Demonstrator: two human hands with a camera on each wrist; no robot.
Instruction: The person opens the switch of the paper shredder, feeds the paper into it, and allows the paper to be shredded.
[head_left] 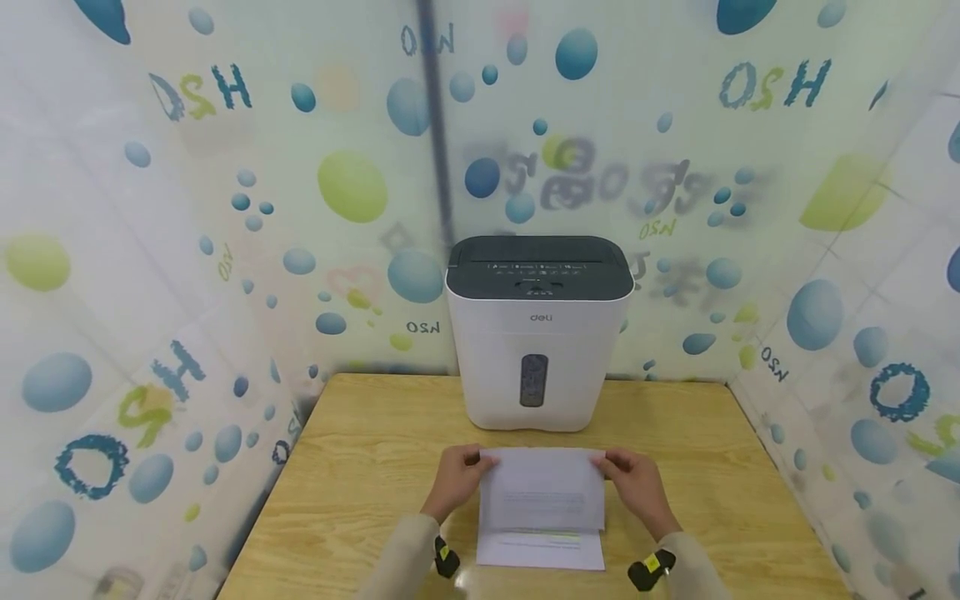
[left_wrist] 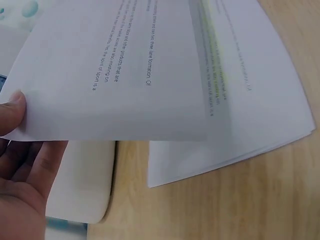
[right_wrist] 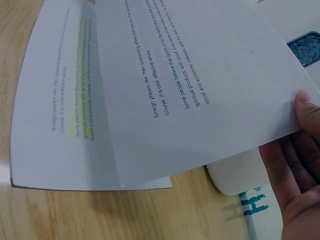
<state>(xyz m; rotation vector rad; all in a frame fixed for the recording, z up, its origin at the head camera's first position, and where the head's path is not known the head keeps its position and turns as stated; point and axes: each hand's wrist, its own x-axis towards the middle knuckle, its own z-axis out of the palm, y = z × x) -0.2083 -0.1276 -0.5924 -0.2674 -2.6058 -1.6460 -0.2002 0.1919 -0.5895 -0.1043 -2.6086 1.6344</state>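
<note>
A printed sheet of paper (head_left: 542, 492) is held by its far corners, lifted above a small stack of printed sheets (head_left: 540, 554) on the table. My left hand (head_left: 459, 481) pinches the far left corner between thumb and fingers, and my right hand (head_left: 633, 487) pinches the far right one. In the left wrist view the thumb (left_wrist: 12, 114) lies on top of the sheet. The right wrist view likewise shows the thumb (right_wrist: 306, 112) on the paper, fingers beneath. The stack's top page carries yellow-green highlighted lines (right_wrist: 82, 80).
Behind the papers stands a white paper shredder (head_left: 495, 358) with a dark top and slot (head_left: 540, 260). Shredded bits (right_wrist: 306, 49) show through its window. The wooden table (head_left: 375, 450) is enclosed by patterned curtains (head_left: 352, 275) at the back and sides.
</note>
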